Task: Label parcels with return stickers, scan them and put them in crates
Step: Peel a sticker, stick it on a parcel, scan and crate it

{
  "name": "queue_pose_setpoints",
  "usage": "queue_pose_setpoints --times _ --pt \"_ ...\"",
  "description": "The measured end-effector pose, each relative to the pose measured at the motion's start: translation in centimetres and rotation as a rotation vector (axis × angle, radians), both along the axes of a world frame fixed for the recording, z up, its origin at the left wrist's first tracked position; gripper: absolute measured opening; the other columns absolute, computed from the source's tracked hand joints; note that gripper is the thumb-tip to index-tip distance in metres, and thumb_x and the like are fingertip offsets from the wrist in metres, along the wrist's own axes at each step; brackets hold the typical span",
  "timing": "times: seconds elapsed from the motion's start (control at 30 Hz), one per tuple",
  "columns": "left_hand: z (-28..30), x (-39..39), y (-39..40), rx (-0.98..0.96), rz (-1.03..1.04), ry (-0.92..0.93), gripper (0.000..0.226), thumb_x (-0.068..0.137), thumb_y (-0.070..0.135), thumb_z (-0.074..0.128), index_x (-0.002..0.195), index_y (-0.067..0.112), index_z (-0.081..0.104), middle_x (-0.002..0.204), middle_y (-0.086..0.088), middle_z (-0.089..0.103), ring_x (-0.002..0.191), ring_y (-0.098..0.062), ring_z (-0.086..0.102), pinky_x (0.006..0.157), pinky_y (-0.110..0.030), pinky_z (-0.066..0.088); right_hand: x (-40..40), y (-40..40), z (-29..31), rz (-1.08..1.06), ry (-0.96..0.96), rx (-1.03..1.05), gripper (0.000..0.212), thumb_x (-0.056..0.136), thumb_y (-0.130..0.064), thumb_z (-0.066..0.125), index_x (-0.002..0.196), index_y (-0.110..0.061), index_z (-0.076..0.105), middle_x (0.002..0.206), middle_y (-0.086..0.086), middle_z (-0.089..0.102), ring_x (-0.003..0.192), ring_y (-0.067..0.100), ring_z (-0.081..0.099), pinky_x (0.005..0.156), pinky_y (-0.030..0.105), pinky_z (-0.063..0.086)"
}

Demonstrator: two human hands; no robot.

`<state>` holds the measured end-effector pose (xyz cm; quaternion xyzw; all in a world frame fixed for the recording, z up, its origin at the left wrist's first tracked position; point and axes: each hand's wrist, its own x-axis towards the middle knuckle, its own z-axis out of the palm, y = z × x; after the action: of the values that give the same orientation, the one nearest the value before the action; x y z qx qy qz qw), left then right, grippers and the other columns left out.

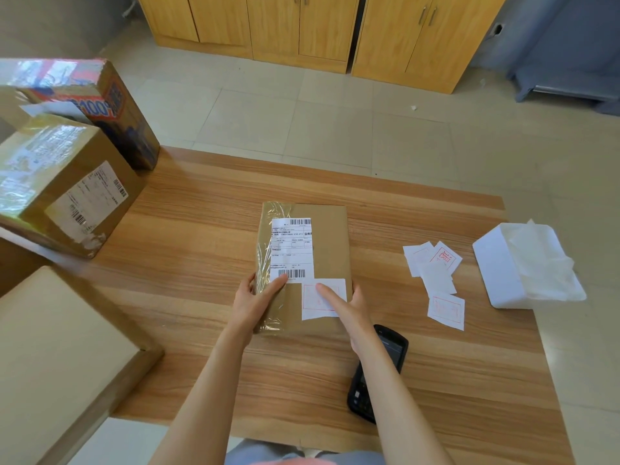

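Atop wood-grain table, brown parcel

Brown parcel; white sticker stamped red; wood-grain table; black scanner.

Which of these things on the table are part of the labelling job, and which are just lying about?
Job: parcel, return sticker, spare stickers, scanner, left hand, right hand.
Lying about: foam box, cupboards.
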<state>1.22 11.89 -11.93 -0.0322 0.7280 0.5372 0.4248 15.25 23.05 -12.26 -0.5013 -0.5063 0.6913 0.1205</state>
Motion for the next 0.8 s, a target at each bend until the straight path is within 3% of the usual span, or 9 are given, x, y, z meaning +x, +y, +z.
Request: queue_pose_setpoints --times 0.1,0.27,0.43,0.6,0.8 --pt "1.7 -0.2 0.1 0.033 0.021 0.039 0.081 0.071 0.043 0.081 0.138 0.019 0.043 0.116 0.004 0.066 0.09 -0.011 0.069 0.056 -0.021 0.053 -0.4 0.4 1.9 0.012 0.041 0.051 0.06 0.079 -0.03 0.078 0.128 -0.028 0.045 0.115 -0.014 0.063 0.101 -0.003 0.06 0.077 0.015 0.045" --pt "5.5 -0.7 -0.5 0.102 0.057 0.124 0.084 0.07 0.043 0.081 0.14 0.019 0.041 0.117 0.005 0.063 0.095 -0.012 0.068 0.074 -0.029 0.056 -0.9 0.7 5.5 0.053 0.11 0.172 0.067 0.076 -0.028 0.08 0.133 -0.028 0.045 0.113 -0.015 0.067 0.096 -0.007 0.064 0.075 0.013 0.048" --pt "9.2 -0.3 -1.9 0.164 0.128 0.185 0.079 0.074 0.042 0.078 0.14 0.021 0.041 0.115 0.007 0.064 0.095 -0.01 0.067 0.074 -0.026 0.054 -1.4 0.5 9.2 0.136 0.171 0.257 0.061 0.076 -0.028 0.08 0.127 -0.034 0.046 0.11 -0.019 0.066 0.093 -0.01 0.063 0.073 0.011 0.047" --pt "11.5 1.4 -3.7 0.187 0.241 0.226 0.091 0.068 0.049 0.081 0.143 0.023 0.037 0.12 0.006 0.061 0.098 -0.01 0.067 0.08 -0.028 0.055 -1.4 0.2 11.4 0.233 0.209 0.285 0.065 0.074 -0.032 0.081 0.129 -0.032 0.047 0.115 -0.017 0.064 0.094 -0.01 0.062 0.077 0.015 0.047" --pt "13.3 3.9 -6.1 0.176 0.39 0.285 0.099 0.058 0.057 0.083 0.141 0.025 0.04 0.117 0.007 0.062 0.095 -0.008 0.068 0.074 -0.024 0.055 -1.2 -0.8 13.1 0.381 0.271 0.274 0.064 0.074 -0.03 0.081 0.129 -0.029 0.047 0.11 -0.018 0.065 0.09 -0.01 0.063 0.071 0.01 0.048"
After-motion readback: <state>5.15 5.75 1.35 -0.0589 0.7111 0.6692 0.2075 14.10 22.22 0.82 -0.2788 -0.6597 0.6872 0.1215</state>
